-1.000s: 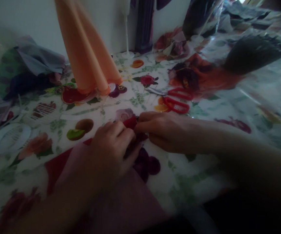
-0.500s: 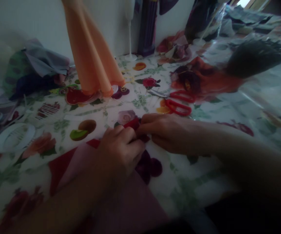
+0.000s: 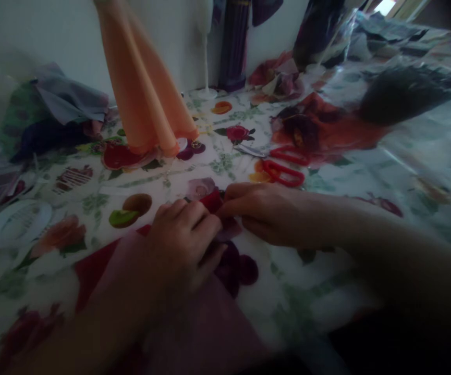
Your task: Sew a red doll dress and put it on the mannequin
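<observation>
Flat pink-and-red cloth (image 3: 213, 323) lies at near centre on a fruit-patterned counter (image 3: 280, 302). The left hand (image 3: 182, 242) curls over it, grip hidden; the right hand (image 3: 262, 211) pinches its red far end. Farther right rest scissors (image 3: 269, 154) with looped red handles.

The left forearm (image 3: 104, 310) enters from eight o'clock, its hand (image 3: 182, 242) curled; the right forearm (image 3: 350, 224) from four, its hand (image 3: 262, 211) pinching toward nine.

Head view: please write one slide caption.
Left hand and right hand handle red and pink fabric on a patterned tablecloth, red-handled scissors lying beyond.
</observation>
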Demonstrator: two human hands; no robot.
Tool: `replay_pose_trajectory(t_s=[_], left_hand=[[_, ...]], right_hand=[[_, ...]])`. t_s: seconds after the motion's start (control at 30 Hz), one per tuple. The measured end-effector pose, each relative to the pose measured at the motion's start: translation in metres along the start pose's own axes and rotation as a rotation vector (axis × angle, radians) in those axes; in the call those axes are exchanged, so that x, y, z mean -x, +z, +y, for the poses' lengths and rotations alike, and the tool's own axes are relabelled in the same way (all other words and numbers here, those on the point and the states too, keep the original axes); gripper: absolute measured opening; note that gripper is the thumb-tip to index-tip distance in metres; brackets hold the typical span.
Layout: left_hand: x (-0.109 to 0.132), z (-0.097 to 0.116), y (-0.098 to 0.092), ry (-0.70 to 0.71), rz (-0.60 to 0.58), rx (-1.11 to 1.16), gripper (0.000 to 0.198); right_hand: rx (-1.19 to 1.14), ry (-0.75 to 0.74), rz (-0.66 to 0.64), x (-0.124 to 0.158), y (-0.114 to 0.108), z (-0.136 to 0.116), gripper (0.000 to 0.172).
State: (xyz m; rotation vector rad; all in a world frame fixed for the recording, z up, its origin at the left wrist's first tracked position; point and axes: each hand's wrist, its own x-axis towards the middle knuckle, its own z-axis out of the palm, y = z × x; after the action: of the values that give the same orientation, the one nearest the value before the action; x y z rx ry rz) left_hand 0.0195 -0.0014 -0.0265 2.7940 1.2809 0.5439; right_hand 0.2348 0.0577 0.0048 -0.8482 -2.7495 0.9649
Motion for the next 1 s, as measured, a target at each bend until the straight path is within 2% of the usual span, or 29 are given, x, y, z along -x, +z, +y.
replay_pose_trajectory(t_s=[0.13,0.33,0.57,0.7,0.8,1.0], left_hand=[[0.0016,-0.0034,-0.003,0.014,-0.036,-0.003,0.006],[0.0041,-0.0071,-0.0021,0.04,-0.084,-0.007,0.014],[0.0037,-0.0021,-0.0023,-0.16,-0.115,0.237,0.012],[0.0032,-0.0002,-0.0036,-0.251,-0.134,0.284,0.009],[0.0032,-0.0001,-0.0034,-0.28,-0.143,0.287,0.008],[0.0024,0.0023,-0.0062,-0.304,-0.149,0.25,0.009]], right_hand=[[-0.026,-0.001,-0.006,0.0002,-0.0005,0.0005,0.036],[-0.014,0.013,-0.013,0.0001,0.0003,0.0014,0.04],[0.0,-0.046,-0.063,0.0034,-0.0043,0.0018,0.032],[-0.004,-0.028,-0.074,0.0043,-0.0055,0.0,0.026],[0.0,0.004,-0.072,0.0042,-0.0046,0.0003,0.025],[-0.019,-0.032,-0.063,0.0029,-0.0036,0.0033,0.028]])
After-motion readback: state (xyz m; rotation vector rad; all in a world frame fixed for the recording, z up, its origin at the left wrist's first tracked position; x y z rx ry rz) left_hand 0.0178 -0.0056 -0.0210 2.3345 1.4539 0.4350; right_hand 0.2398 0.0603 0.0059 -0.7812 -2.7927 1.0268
